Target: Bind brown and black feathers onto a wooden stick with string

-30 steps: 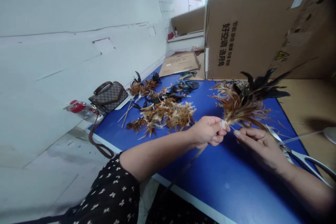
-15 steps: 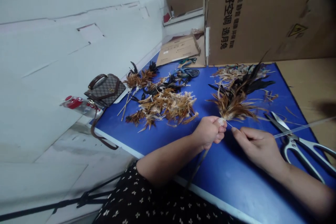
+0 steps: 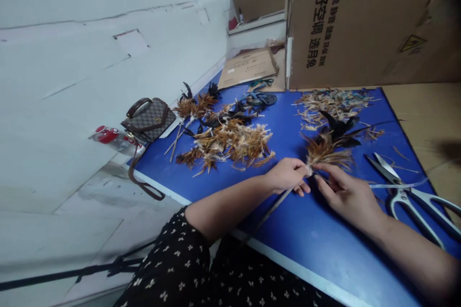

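Observation:
My left hand [image 3: 288, 175] is closed in a pinch on the base of a feather bundle [image 3: 326, 148], brown with long black plumes, tied on a thin stick [image 3: 272, 210]. The stick slants from under that hand toward my lap. My right hand [image 3: 351, 196] meets the bundle's base from the right, index finger against the pale binding and thumb just below. A clear narrow strip [image 3: 396, 185] trails out behind this hand; its grip on the strip is partly hidden. Large scissors [image 3: 401, 192] lie spread on the blue table [image 3: 324, 254], right of my right hand.
A pile of brown feathers [image 3: 234, 141] lies left of the bundle, with finished-looking feather sticks [image 3: 196, 105] behind. Feather scraps [image 3: 331, 103] are scattered at the back. A handbag [image 3: 151, 120] and plastic bottle [image 3: 117, 140] sit at the left edge. A large carton [image 3: 367, 29] walls the back.
My right hand has moved in from the right to the bundle's base, drawing the clear strip with it. The bundle has turned, its plumes now pointing more to the right.

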Action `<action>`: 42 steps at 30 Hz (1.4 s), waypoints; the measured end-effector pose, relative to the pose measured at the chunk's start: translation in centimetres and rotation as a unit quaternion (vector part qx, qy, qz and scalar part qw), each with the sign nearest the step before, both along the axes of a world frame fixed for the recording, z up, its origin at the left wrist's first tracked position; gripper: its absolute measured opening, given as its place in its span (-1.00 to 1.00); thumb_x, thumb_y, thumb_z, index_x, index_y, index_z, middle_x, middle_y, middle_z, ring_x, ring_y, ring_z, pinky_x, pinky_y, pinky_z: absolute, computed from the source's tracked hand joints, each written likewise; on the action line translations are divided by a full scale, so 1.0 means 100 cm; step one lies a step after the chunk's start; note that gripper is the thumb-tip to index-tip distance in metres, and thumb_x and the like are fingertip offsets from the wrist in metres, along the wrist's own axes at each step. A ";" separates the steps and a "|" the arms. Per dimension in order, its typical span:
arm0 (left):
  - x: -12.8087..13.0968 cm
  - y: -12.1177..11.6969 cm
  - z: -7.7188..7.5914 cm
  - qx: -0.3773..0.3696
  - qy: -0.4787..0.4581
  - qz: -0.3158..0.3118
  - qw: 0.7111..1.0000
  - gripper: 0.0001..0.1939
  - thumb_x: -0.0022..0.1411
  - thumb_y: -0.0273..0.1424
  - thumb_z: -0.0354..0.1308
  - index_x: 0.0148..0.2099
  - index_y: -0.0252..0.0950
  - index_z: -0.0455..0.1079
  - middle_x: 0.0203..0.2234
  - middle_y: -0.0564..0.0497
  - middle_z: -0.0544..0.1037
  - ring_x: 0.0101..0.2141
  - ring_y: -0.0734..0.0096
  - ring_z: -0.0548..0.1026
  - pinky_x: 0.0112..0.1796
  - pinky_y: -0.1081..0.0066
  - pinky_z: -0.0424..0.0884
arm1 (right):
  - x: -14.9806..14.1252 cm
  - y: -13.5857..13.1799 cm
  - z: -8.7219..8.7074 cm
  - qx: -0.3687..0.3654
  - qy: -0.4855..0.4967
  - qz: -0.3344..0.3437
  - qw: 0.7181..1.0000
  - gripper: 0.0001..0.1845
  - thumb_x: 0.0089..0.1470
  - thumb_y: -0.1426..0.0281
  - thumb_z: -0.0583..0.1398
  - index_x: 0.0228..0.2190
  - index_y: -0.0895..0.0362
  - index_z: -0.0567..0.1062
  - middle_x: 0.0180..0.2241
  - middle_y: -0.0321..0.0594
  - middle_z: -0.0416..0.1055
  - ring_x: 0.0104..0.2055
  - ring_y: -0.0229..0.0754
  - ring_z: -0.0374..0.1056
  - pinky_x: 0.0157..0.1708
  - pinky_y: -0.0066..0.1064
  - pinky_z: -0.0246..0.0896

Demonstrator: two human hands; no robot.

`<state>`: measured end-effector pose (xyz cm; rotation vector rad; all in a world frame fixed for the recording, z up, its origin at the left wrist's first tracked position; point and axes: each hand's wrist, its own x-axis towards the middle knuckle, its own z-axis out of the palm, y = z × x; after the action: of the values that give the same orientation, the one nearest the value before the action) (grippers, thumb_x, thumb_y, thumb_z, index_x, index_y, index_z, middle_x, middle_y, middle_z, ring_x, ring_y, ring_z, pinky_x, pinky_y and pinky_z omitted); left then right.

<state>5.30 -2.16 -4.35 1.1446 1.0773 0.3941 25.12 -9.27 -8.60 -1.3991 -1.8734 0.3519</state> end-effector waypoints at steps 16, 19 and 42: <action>-0.015 0.012 0.007 0.319 0.159 -0.156 0.921 -0.81 0.33 -0.44 0.24 -0.31 -0.31 0.66 -0.49 0.07 0.56 -0.38 0.42 0.45 -0.30 0.46 0.36 | 0.012 0.018 0.006 -0.068 0.079 0.045 0.994 -0.50 0.37 -0.11 0.31 -0.21 0.01 0.84 -0.17 -0.07 0.81 -0.22 0.09 0.74 -0.11 -0.12 0.67; -0.008 0.012 -0.008 0.274 0.107 -0.111 0.949 -0.88 0.31 -0.37 0.34 -0.26 -0.31 0.64 -0.45 0.05 0.60 -0.37 0.41 0.47 -0.26 0.44 0.41 | 0.010 0.019 0.013 -0.147 0.149 0.008 0.978 -0.41 0.23 -0.25 0.37 -0.26 0.01 0.84 -0.21 -0.09 0.81 -0.21 0.11 0.73 -0.14 -0.15 0.65; 0.011 0.012 -0.052 0.300 -0.043 0.157 0.940 -0.90 0.31 -0.38 0.48 -0.21 -0.30 0.67 -0.23 -0.08 0.75 -0.25 0.36 0.66 -0.11 0.38 0.60 | -0.007 0.012 0.003 -0.057 0.081 -0.093 0.991 -0.59 0.34 -0.04 0.31 -0.23 0.03 0.70 -0.52 -0.26 0.53 -0.56 -0.17 0.35 -0.51 -0.30 0.28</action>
<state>6.36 -0.93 -9.51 1.4713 1.0954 1.0699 24.47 -8.05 -8.33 -1.5604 -1.5998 0.4708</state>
